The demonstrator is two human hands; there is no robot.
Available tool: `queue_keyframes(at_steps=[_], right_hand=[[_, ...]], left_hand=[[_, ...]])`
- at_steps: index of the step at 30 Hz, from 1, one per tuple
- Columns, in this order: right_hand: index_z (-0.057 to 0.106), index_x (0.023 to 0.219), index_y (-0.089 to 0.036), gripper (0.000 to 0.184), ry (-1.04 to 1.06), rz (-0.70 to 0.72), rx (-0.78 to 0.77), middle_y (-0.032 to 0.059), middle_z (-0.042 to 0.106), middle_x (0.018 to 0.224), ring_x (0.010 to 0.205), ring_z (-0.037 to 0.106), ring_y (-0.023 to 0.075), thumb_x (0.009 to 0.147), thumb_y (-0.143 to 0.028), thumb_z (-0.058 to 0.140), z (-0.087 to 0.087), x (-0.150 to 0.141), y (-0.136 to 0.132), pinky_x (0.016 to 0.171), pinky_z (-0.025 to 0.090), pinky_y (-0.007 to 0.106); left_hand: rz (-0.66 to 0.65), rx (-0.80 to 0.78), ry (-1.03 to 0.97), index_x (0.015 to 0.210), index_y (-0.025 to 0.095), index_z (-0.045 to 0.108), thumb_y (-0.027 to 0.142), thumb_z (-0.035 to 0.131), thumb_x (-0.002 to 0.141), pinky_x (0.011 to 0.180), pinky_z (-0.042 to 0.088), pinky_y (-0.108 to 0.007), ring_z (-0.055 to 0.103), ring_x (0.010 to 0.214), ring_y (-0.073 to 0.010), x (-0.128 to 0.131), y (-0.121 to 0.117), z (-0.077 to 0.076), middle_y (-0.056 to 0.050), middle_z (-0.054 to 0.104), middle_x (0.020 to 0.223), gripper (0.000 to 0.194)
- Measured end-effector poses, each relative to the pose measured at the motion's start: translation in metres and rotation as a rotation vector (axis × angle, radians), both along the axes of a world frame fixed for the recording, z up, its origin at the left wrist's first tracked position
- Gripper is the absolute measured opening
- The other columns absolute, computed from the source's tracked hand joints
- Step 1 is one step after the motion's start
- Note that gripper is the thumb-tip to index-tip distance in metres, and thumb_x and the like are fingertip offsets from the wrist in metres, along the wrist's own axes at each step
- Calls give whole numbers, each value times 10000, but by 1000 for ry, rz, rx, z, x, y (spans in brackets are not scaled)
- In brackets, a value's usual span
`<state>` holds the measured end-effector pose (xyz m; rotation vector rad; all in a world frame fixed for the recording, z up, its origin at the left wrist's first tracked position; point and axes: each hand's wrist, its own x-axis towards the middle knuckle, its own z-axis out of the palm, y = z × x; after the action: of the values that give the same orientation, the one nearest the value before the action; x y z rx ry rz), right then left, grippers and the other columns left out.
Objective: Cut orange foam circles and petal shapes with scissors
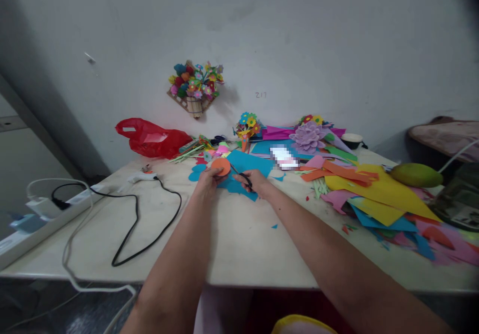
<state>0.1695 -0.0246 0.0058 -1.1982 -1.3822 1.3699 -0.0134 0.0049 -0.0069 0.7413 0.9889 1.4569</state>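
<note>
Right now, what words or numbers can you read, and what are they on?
"217", on the wall, above the table.
Pale label on the dark container: too blurred to read.
Bright screen: only blocky squares, nothing readable.
I can't make out any other text.

Both bare forearms reach forward over the surface (262, 254), converging; the left hand (214, 174) pinches with bent fingers, the right hand (255, 181) curls closed nearby

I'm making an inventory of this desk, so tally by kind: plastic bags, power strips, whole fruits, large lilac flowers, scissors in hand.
Red plastic bag: 1
Power strip: 1
Fruit: 1
Lilac flower: 1
Scissors, right hand: 1
Total: 5
</note>
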Motion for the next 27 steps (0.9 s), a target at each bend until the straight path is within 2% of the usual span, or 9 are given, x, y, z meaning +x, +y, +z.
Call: queue_keyframes(at_steps=[5,10,15,21,24,27], right_hand=[[611,625,-182,409,29,-50,-8,-58,534,467,380,430,65,848,-277,940,-1,3,4,402,361,187],[646,704,-185,349,63,-127,20,-63,539,455,377,451,74,848,-273,951,6,8,3,387,376,175],[644,793,-205,324,54,-218,43,-78,528,437,376,479,104,837,-253,961,9,11,9,385,398,194],[726,850,-200,229,-184,-270,131,-77,559,490,426,583,135,847,-272,944,-3,19,21,456,431,215],[800,914,-207,163,-344,-303,178,-44,643,590,499,655,156,882,-322,911,-4,25,21,532,479,240],[841,1008,-214,203,-460,-335,193,-7,737,731,541,682,163,919,-392,882,-2,28,19,577,498,265]], left_hand=[[8,5,27,1044,152,770,63,835,752,673,694,-281,848,829,-255,-1,0,0,-97,835,867,313],[-10,11,56,1093,194,789,164,959,767,657,691,-275,866,922,-285,-1,-3,0,-94,852,923,369],[-3,10,78,1034,163,792,180,975,768,715,699,-293,869,970,-303,-1,-3,0,-112,849,931,323],[29,14,79,914,124,783,149,965,768,696,684,-299,863,924,-317,3,-7,5,-140,838,899,235],[100,1,127,904,127,762,204,935,843,628,643,-265,852,819,-278,3,-9,8,-96,806,812,199],[212,5,159,911,140,736,259,927,880,559,587,-229,794,634,-205,-2,-8,11,-28,739,698,227]])
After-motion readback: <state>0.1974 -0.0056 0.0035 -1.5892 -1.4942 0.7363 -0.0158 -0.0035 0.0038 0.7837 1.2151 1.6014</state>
